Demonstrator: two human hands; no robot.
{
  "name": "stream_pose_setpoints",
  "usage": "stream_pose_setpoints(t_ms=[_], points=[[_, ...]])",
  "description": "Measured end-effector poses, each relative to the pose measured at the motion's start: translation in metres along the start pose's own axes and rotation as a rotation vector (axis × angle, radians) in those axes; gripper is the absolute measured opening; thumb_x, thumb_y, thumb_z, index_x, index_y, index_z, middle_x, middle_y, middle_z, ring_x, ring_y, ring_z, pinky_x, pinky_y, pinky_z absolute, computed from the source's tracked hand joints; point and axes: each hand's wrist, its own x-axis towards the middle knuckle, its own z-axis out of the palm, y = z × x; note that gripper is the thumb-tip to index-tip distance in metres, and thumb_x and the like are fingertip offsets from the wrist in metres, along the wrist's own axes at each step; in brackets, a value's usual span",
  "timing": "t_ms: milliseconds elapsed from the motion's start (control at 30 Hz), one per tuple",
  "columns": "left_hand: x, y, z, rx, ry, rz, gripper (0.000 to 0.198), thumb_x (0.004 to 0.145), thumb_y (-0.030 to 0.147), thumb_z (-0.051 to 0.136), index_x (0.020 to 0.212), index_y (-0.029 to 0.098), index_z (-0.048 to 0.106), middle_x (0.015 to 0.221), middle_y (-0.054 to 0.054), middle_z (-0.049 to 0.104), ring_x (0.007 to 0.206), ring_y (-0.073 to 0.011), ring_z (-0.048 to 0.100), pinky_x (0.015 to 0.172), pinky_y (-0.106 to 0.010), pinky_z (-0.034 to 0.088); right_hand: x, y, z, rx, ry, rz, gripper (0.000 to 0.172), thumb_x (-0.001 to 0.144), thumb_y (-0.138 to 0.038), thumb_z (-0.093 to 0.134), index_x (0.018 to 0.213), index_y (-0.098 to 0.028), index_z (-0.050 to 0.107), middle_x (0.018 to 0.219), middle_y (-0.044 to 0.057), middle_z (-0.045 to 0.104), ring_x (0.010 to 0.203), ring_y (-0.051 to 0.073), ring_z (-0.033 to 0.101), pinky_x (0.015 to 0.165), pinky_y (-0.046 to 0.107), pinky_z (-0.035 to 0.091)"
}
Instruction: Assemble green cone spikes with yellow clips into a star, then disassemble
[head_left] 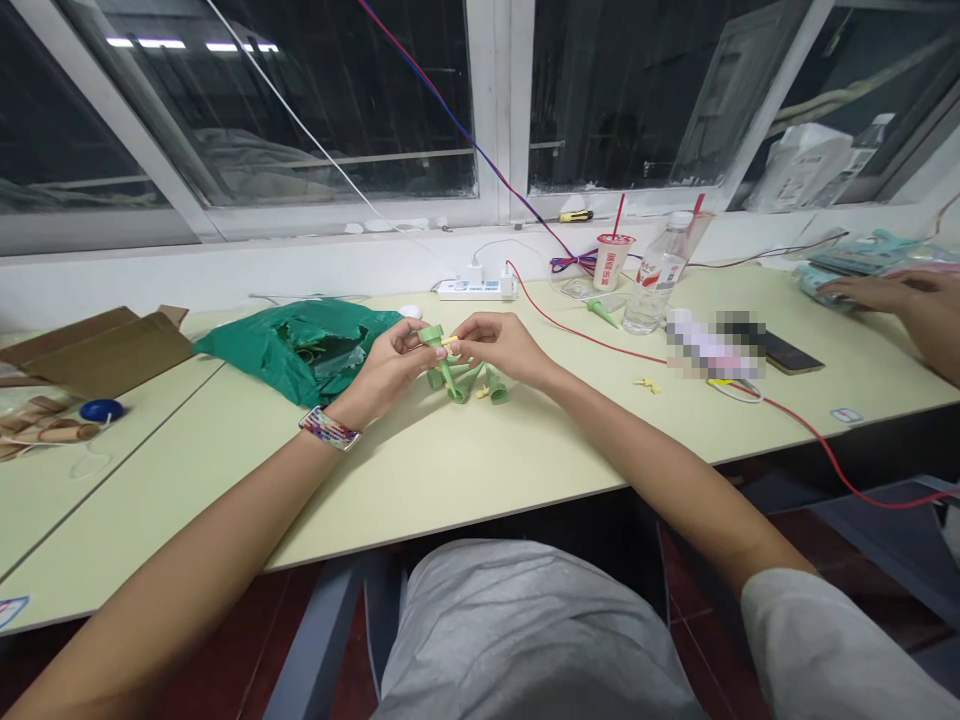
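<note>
My left hand (pixel 391 368) is closed around a green cone-shaped plastic piece (pixel 438 352), holding it just above the pale table (pixel 480 460). My right hand (pixel 501 346) pinches a small yellow part (pixel 449 341) against the cone's wide end. Several more green cones (pixel 472 383) lie in a small pile directly under both hands. A colourful band sits on my left wrist (pixel 330 428).
A torn green plastic bag (pixel 300 345) lies left of my hands, with a cardboard box (pixel 97 348) further left. A power strip (pixel 478 289), a cup (pixel 613 262), a water bottle (pixel 655 285), a lone green cone (pixel 604 312) and a phone (pixel 787 352) stand behind and right. Another person's hand (pixel 900 300) rests far right.
</note>
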Motion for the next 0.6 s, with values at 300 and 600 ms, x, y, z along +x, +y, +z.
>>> stream_pose_setpoints(t_ms=[300, 600], points=[[0.002, -0.004, -0.001, -0.054, -0.012, -0.015, 0.047, 0.061, 0.023, 0.101, 0.092, 0.022, 0.066, 0.067, 0.006, 0.06, 0.071, -0.015, 0.07, 0.076, -0.03, 0.061, -0.106, -0.037, -0.152, -0.876, 0.131, 0.118, 0.009, 0.082, -0.016, 0.079, 0.074, -0.02, 0.078, 0.067, 0.008, 0.074, 0.053, 0.017, 0.065, 0.049, 0.028, 0.043], [0.003, -0.008, -0.001, -0.064, -0.008, -0.039, 0.047, 0.062, 0.022, 0.101, 0.092, 0.022, 0.065, 0.067, 0.006, 0.062, 0.071, -0.0153, 0.072, 0.077, -0.03, 0.062, -0.191, 0.012, -0.225, -1.101, 0.334, -0.021, 0.02, 0.072, -0.018, 0.085, 0.063, -0.028, 0.071, 0.053, 0.001, 0.065, 0.037, 0.022, 0.052, 0.04, 0.032, 0.034]])
